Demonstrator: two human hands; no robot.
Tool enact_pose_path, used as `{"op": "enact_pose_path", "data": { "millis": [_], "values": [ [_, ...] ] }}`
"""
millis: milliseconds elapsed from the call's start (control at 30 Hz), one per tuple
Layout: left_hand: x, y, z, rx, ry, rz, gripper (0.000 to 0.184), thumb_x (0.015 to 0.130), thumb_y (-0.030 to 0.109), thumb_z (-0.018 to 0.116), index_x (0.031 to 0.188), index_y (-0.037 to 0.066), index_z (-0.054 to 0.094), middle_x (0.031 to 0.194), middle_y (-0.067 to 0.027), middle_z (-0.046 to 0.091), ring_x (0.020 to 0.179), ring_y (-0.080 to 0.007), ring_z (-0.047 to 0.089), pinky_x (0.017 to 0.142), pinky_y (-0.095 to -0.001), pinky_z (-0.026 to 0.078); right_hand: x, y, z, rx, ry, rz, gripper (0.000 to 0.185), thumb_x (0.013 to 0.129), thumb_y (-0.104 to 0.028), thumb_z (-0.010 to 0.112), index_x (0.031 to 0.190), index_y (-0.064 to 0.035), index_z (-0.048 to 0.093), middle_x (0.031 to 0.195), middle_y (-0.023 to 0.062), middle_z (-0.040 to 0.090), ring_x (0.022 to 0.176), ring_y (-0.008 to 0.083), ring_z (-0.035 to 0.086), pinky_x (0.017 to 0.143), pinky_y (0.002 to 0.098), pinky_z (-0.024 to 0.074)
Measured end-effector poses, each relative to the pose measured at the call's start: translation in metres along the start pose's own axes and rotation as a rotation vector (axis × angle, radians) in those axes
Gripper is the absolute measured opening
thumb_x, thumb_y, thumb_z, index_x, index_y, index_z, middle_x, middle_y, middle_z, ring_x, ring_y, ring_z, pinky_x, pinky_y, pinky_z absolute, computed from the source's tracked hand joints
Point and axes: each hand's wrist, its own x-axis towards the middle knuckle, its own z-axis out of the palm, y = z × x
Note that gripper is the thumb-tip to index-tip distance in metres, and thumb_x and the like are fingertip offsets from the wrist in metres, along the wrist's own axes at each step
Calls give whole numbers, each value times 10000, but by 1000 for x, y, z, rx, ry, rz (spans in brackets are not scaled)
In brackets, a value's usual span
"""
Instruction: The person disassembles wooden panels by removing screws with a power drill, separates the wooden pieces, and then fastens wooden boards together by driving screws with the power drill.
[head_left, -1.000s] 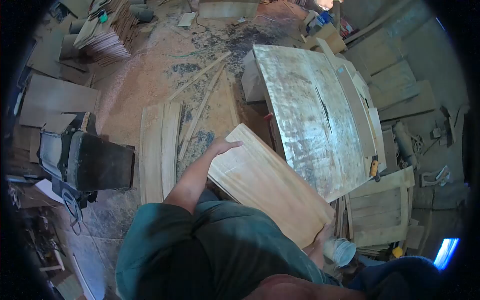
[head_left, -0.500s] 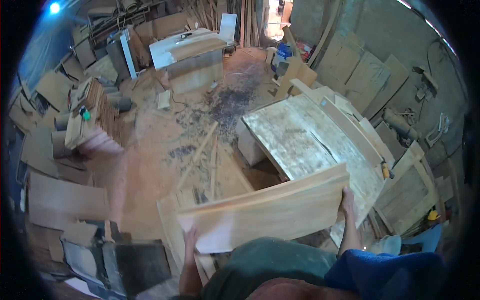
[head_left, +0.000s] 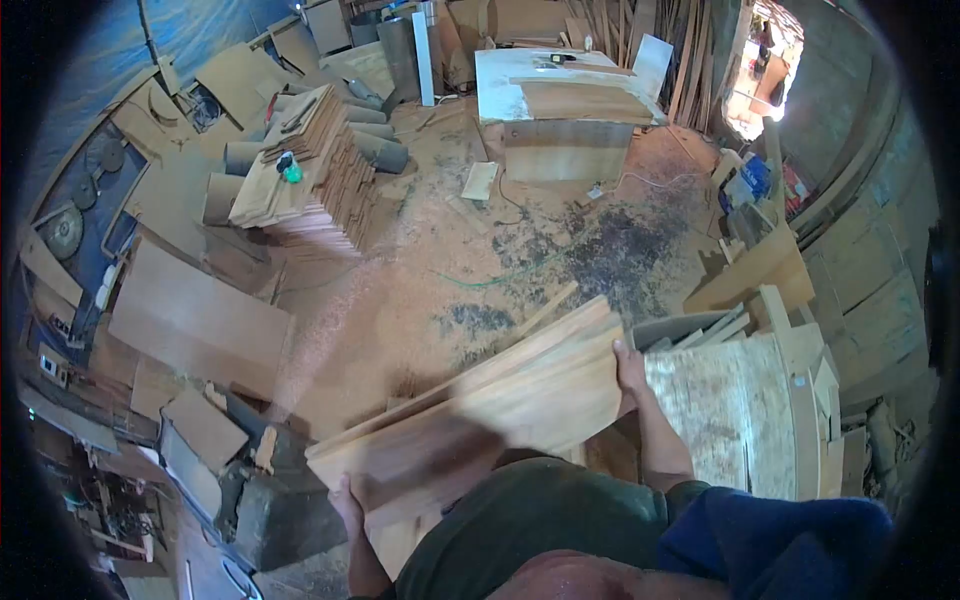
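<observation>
Blue cloth (head_left: 775, 545) at lower right, against the dark green shirt (head_left: 530, 515). Left hand (head_left: 347, 503), lower left of centre: forearm angled upward, hand gripping the near-left end of a wooden board (head_left: 550, 390); fingers partly hidden. Right hand (head_left: 630, 370), right of centre: forearm raised, hand closed on the opposite end, higher in frame. Board lies across lower centre, sloping up rightward. Worn worktable (head_left: 710, 410) right of the right forearm. Beyond: plank stack (head_left: 325, 185), upper left; white-topped table (head_left: 500, 85), top centre.

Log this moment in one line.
left hand: gripping light wood, left end | right hand: gripping right end | patchy tabletop: at right
</observation>
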Motion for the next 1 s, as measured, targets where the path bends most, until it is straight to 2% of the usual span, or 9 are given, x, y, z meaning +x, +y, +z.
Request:
{"op": "enact_pose_path", "data": {
  "millis": [100,267,367,500,600,700,833,900,1000],
  "values": [
    [58,13,45,-87,-26,137,521,899,317,699,1200,-91,575,1018,-146,664,876,-233,659,792,-361,541,93,6,52,-283,-49,140,775,946,-613,502,1250,95,587,1240,316,608,1149,379,601,976,400,455],
    [212,-5,154,111,39,56,673,894,439,692,1283,-81,516,1180,-185,616,1044,-249,591,886,-407,487,221,11,103,84,-46,96,826,938,-671,451,1145,108,631,1079,324,653,1067,400,626,945,429,460],
    [345,54,260,194,-24,267,682,906,458,678,1310,-69,524,1250,-192,608,1048,-268,600,894,-412,485,299,-8,142,131,63,141,859,930,-686,450,1135,132,618,1074,341,640,1057,421,616,944,448,453],
    [474,152,386,386,-199,98,697,918,465,662,1344,-67,518,1289,-198,607,1081,-293,602,930,-435,470,386,-44,162,33,158,234,914,923,-679,487,1168,198,564,1175,358,604,1132,421,584,1005,450,424],
    [572,188,459,410,-304,172,712,897,481,691,1322,-70,541,1237,-164,642,1088,-290,614,965,-413,470,454,-35,195,-34,192,348,703,1017,-530,429,1243,116,587,1199,219,663,1127,271,606,1005,405,433],
    [661,192,522,204,-305,-15,705,885,486,708,1294,-71,563,1215,-139,642,1081,-264,609,955,-413,475,538,-63,245,327,218,248,731,947,-536,583,1169,160,597,1153,288,657,1132,347,612,991,418,445],
    [778,139,578,149,-243,-196,688,940,485,641,1355,-42,484,1213,-151,595,1058,-250,600,880,-380,529,698,-101,323,17,185,248,650,957,-520,579,1155,96,639,1102,233,691,1046,274,637,927,401,470],
    [817,130,615,4,-159,89,652,875,501,723,1253,-15,599,1149,-59,613,1007,-193,575,900,-355,480,792,-169,371,175,202,-21,638,965,-518,566,1117,96,651,1048,225,699,1015,253,633,906,399,475],
    [864,156,664,-75,1,41,639,867,485,736,1222,-29,602,1165,-87,615,1034,-211,575,927,-367,469,927,-261,408,-51,-68,142,532,1010,-435,535,1096,76,655,972,102,695,899,169,613,831,363,505]
  ]
}}
